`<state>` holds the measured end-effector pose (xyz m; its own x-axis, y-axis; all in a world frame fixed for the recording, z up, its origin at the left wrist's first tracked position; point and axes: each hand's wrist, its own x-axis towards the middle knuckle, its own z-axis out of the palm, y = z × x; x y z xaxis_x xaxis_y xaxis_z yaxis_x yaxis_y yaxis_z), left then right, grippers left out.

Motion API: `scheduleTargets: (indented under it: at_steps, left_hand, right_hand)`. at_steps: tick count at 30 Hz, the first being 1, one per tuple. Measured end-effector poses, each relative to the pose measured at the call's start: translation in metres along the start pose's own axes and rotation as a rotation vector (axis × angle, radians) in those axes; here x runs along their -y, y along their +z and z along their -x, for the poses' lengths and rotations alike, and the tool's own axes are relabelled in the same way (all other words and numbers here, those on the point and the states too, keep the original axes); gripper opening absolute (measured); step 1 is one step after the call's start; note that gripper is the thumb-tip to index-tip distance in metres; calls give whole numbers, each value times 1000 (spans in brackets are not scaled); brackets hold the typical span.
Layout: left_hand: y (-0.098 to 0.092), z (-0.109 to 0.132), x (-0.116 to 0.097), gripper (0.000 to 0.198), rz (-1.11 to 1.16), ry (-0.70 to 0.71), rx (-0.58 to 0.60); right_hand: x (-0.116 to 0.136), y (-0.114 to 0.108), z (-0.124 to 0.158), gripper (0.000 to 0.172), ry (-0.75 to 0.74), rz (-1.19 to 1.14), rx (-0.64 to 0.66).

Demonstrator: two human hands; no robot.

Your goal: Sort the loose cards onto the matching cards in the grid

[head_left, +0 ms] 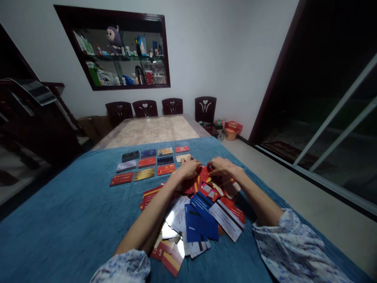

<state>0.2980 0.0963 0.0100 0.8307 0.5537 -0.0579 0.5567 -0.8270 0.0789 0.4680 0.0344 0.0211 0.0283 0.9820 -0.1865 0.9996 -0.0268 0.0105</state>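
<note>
A loose pile of plastic cards lies on a blue cloth (76,208), in red, blue, silver and gold. Both hands are at the pile's far edge. My left hand (190,169) has its fingers bent round the left side of a red card (204,171). Opposite it, my right hand (220,166) curls its fingers at the same card's right side; its fingertips are partly hidden. Nearer me lie a blue card (198,225) and a silver card (226,220) with a dark stripe. Left of the hands, neat card stacks stand in rows, among them a gold stack (144,174) and a dark red stack (121,179).
The cloth covers the near part of a long marble-patterned table (156,127). Dark wooden chairs (205,110) stand at its far end. A wall niche with shelves (126,57) holds a plush toy and bottles. On the floor at right sits an orange bucket (231,134).
</note>
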Motion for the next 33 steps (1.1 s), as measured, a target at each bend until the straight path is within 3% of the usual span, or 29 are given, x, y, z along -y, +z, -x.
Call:
scheduleTargets:
  at_steps: [5,16,26,33]
  left_hand:
    - [5,0,5,51,24,2,29]
    - [9,1,9,30,67,10,-14]
    - [3,5,10,36,-2,20,6]
    - [1,4,17,36,68,-12,22]
  right_hand:
    - [2,-1,0,32,-40,18,3]
    - [4,4,-1,36,-101,21,-44]
    - [0,7,-4,43,-149,-41,-56]
    - [2,4,-3,44,-174,-63,-58]
